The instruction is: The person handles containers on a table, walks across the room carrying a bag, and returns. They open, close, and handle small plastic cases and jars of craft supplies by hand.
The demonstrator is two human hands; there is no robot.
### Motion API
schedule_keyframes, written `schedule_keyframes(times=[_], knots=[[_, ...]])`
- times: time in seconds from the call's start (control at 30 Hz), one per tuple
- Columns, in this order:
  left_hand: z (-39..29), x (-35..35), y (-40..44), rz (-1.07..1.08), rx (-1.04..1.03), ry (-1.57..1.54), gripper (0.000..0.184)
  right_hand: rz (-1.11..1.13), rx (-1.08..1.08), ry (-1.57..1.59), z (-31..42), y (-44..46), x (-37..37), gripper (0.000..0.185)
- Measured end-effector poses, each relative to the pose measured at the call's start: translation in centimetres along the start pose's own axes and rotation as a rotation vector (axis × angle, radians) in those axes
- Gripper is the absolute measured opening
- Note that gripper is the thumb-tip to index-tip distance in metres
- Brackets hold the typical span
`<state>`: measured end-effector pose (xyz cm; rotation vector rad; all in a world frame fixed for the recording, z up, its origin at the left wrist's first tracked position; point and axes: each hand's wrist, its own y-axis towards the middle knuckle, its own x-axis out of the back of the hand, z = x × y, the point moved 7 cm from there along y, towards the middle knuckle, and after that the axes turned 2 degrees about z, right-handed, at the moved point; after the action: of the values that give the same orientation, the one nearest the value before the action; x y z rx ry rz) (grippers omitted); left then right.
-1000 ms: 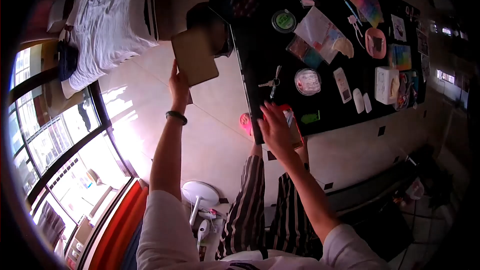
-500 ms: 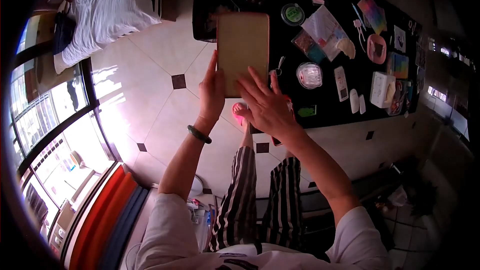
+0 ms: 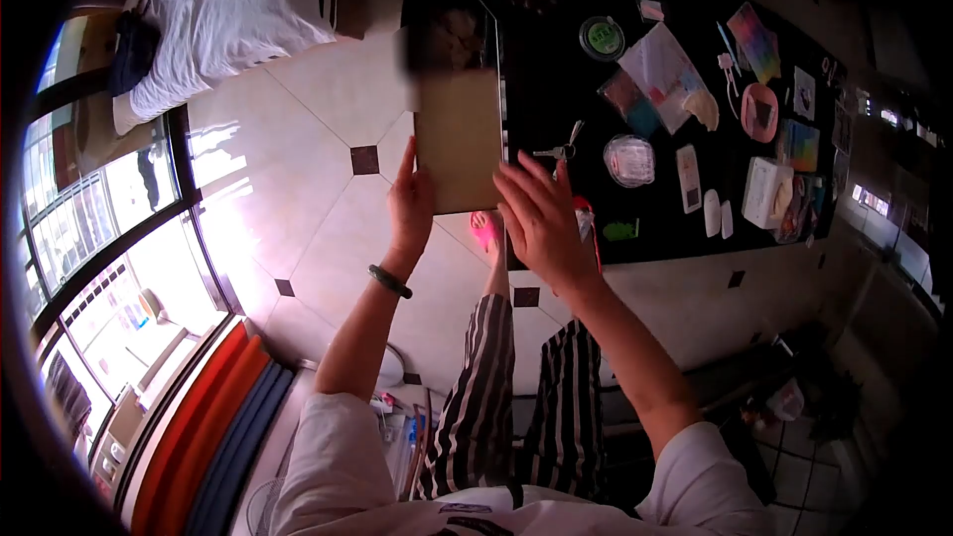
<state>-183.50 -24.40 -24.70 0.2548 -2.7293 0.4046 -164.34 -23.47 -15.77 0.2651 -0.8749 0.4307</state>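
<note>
A flat, tan rectangular panel (image 3: 458,144) hangs over the floor beside the table's left edge; its exact kind I cannot make out. My left hand (image 3: 411,206), with a dark bangle on the wrist, grips its lower left edge, forefinger stretched up along the side. At the lower right edge is my right hand (image 3: 541,223), fingers extended and apart, the fingertips at or very near the panel's side. Just beyond those fingers a bunch of keys (image 3: 562,151) lies on the table. The panel's top end is blurred against a dark bin-like container (image 3: 437,10).
The black table (image 3: 556,69) carries a green round tin (image 3: 602,38), a clear round container (image 3: 629,161), plastic packets (image 3: 667,79), a white remote-like device (image 3: 688,179) and a white box (image 3: 766,193). A white-covered bed (image 3: 228,10) stands at upper left, windows (image 3: 119,268) at left.
The panel has come lower and looks narrower, tilted differently. My right hand has slid off its face to its right edge. The table appears shifted slightly right and down.
</note>
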Motion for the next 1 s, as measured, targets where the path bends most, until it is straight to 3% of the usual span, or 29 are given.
schedule_keyframes(times=[0.07,0.1,0.17,0.23,0.27,0.3,0.4,0.43,0.57,0.6,0.63,0.67,0.7,0.73,0.83,0.93,1.0], knots=[[3.8,1.3,0.4,0.043,0.308,0.228,0.054,-0.017,-0.037,0.048,-0.2,-1.6,-0.9,0.033],[5.7,1.6,0.9,-0.022,0.22,0.124,0.055,-0.009,-0.072,0.077,-0.3,-2.6,-1.5,0.03],[10.0,2.6,2.9,-0.012,0.277,0.263,0.056,-0.004,-0.117,0.102,-0.3,-4.2,-2.3,0.027],[13.4,3.3,7.0,-0.055,0.041,0.414,0.055,0.052,-0.155,0.124,-0.3,-5.7,-3.4,0.025],[16.1,3.1,10.0,-0.001,0.151,0.499,0.054,0.064,-0.189,0.174,-0.6,-6.6,-4.0,0.025],[13.4,2.4,12.1,0.005,0.252,0.42,0.05,0.075,-0.211,0.169,-1.1,-7.7,-5.1,0.025],[11.7,1.1,14.8,-0.032,0.293,0.199,0.043,0.024,-0.273,0.228,-1.6,-8.6,-4.7,0.023],[10.6,1.4,14.6,-0.026,0.2,0.4,0.046,-0.025,-0.298,0.268,-2.1,-8.8,-4.4,0.023],[15.3,3.5,10.6,0.06,0.143,0.239,0.052,-0.171,-0.406,0.262,-3.8,-8.6,-0.7,0.021],[14.2,2.5,8.1,0.031,0.126,-0.399,0.054,-0.222,-0.443,0.278,-4.5,-9.1,-0.7,0.017],[10.2,2.3,5.8,0.021,0.217,-0.145,0.052,-0.194,-0.484,0.306,-5.3,-9.2,-0.7,0.019],[7.6,2.0,3.7,0.021,0.128,-0.008,0.055,-0.211,-0.524,0.34,-5.9,-9.4,0.0,0.021],[5.0,1.4,1.6,-0.005,0.205,-0.004,0.054,-0.227,-0.56,0.379,-6.4,-9.5,0.6,0.022],[2.5,0.5,0.1,-0.053,-0.05,0.014,0.051,-0.248,-0.565,0.372,-6.8,-9.6,1.0,0.022],[-1.1,-2.4,-5.0,0.076,0.085,0.013,0.049,-0.351,-0.542,0.35,-8.0,-10.6,3.1,0.03],[-6.6,-7.9,-8.4,0.05,-0.046,-0.081,0.051,-0.311,-0.602,0.456,-9.5,-12.4,5.8,0.04],[-8.5,-11.1,-11.0,0.077,0.128,-0.212,0.053,-0.337,-0.626,0.499,-10.8,-14.3,7.8,0.039]])
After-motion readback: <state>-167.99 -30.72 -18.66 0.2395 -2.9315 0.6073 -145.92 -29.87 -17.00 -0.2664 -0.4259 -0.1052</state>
